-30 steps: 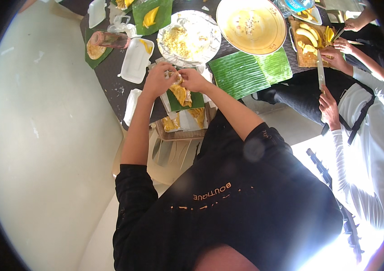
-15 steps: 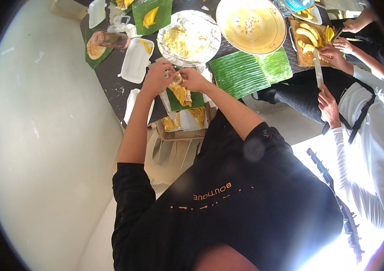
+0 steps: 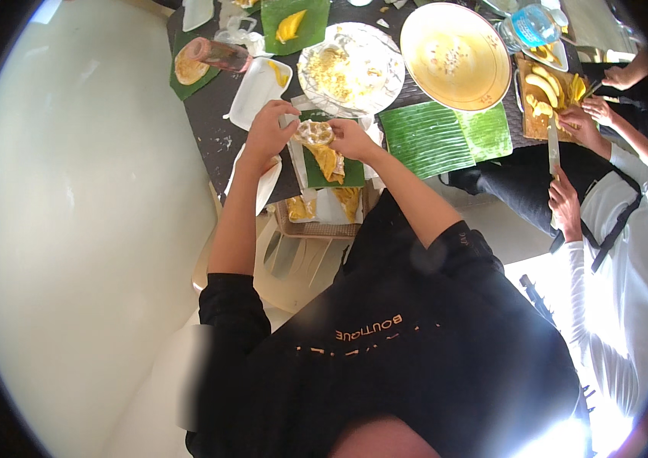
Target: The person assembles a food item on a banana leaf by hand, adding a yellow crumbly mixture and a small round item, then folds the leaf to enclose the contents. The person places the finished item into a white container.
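Between my hands is a round, flat piece of food, whitish and creamy with yellow-brown bits. The fingers of my right hand pinch its right edge. On its other side my left hand curls with bent fingers at the left edge; whether they grip it is hard to tell. Just below, a yellow folded piece of food with a white filling lies on a cut banana leaf. A large white plate holding crumbled yellow food is beyond my hands.
White foam trays flank my left arm, near a pinkish jar. A wide yellow bowl and banana leaf lie to the right. Under the table edge hangs a woven basket. At right, a person's hand holds a knife over bananas.
My hands have drawn apart, exposing the creamy round food that they mostly covered before. The whole view has shifted, so the table things appear farther right and slightly lower.
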`<state>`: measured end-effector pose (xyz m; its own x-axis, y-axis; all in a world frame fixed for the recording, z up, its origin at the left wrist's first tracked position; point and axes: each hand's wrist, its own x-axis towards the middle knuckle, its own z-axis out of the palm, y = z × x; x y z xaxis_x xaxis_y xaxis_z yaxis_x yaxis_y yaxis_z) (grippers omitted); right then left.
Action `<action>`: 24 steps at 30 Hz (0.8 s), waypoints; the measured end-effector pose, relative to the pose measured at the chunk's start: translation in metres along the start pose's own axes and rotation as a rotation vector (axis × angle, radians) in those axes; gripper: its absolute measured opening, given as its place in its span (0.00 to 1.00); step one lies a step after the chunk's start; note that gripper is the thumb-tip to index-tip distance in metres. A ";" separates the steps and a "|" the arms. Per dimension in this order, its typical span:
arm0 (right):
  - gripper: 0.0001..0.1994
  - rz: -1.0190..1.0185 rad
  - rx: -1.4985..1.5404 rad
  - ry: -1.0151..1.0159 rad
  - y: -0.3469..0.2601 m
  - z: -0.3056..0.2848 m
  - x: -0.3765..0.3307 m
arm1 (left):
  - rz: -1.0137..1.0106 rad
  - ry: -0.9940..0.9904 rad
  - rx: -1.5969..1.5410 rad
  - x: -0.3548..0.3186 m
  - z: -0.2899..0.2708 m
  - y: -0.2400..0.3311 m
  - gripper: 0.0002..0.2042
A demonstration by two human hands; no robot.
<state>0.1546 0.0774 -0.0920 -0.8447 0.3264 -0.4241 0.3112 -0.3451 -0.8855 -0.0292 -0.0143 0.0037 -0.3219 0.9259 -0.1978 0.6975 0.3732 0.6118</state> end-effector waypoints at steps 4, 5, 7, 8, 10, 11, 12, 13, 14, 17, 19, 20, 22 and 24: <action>0.21 0.038 0.066 -0.024 -0.010 0.001 -0.004 | -0.140 -0.096 -0.096 -0.004 0.010 -0.017 0.11; 0.21 0.039 0.066 -0.024 -0.012 0.003 -0.003 | -0.168 -0.117 -0.142 -0.006 0.012 -0.023 0.11; 0.21 0.044 0.062 -0.014 -0.010 0.002 -0.003 | -0.215 -0.165 -0.242 -0.006 0.016 -0.030 0.11; 0.21 0.044 0.056 -0.018 -0.010 0.002 -0.002 | -0.225 -0.170 -0.246 -0.006 0.018 -0.033 0.11; 0.21 0.044 0.040 -0.020 -0.007 -0.001 -0.001 | -0.236 -0.184 -0.259 -0.005 0.020 -0.034 0.11; 0.20 0.035 0.035 -0.007 -0.005 -0.003 0.000 | -0.250 -0.177 -0.285 -0.004 0.021 -0.036 0.11; 0.20 0.027 0.033 0.005 -0.004 -0.002 -0.001 | -0.267 -0.174 -0.309 -0.005 0.022 -0.038 0.11; 0.19 0.018 0.031 0.017 -0.003 -0.001 -0.002 | -0.283 -0.170 -0.333 -0.006 0.024 -0.040 0.11; 0.19 0.018 0.036 0.026 -0.003 0.000 -0.001 | -0.287 -0.148 -0.341 -0.007 0.026 -0.042 0.11; 0.20 -0.007 0.035 0.041 0.007 0.002 0.003 | -0.294 -0.082 -0.359 -0.010 0.030 -0.038 0.12; 0.21 -0.049 0.013 0.034 0.010 0.002 0.005 | -0.295 -0.038 -0.370 -0.015 0.032 -0.030 0.13; 0.22 -0.060 -0.080 0.051 0.011 0.001 0.006 | -0.289 -0.026 -0.361 -0.016 0.032 -0.026 0.14; 0.22 -0.061 -0.064 0.048 0.012 0.002 0.007 | -0.284 -0.002 -0.343 -0.020 0.033 -0.022 0.15; 0.22 -0.060 -0.080 0.054 0.010 0.003 0.006 | -0.297 0.033 -0.348 -0.025 0.038 -0.019 0.16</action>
<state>0.1513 0.0731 -0.1028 -0.8388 0.3918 -0.3779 0.2967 -0.2529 -0.9209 -0.0097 -0.0422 -0.0322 -0.4995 0.7773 -0.3826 0.3173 0.5750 0.7541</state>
